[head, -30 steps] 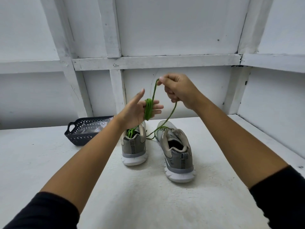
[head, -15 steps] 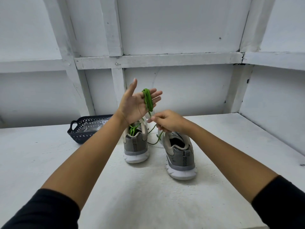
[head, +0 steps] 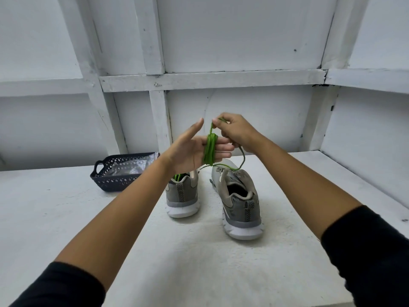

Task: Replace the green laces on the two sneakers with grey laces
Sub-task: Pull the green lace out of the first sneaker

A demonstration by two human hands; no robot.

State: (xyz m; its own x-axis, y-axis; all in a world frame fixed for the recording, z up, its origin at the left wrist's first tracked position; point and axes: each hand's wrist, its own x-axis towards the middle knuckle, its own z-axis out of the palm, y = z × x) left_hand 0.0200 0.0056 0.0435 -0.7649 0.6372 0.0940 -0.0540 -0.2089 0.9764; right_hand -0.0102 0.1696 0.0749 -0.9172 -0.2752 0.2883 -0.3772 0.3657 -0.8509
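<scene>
Two grey sneakers with white soles stand heels toward me on the white table: the left sneaker (head: 182,194) still shows green lace at its opening, the right sneaker (head: 240,202) shows none. My left hand (head: 194,149) is raised above them, fingers straight, with a green lace (head: 209,149) wound in several turns round the fingers. My right hand (head: 238,131) pinches the lace's free strand just above the coil; a loose loop of it hangs down over the right sneaker.
A dark blue perforated basket (head: 115,181) holding a clear plastic bag sits on the table at the left, behind my left forearm. White panelled walls close the back and the right side.
My right hand has risen from low beside the right sneaker to above my left fingers, carrying the lace strand up over the coil. My left hand has dropped a little.
</scene>
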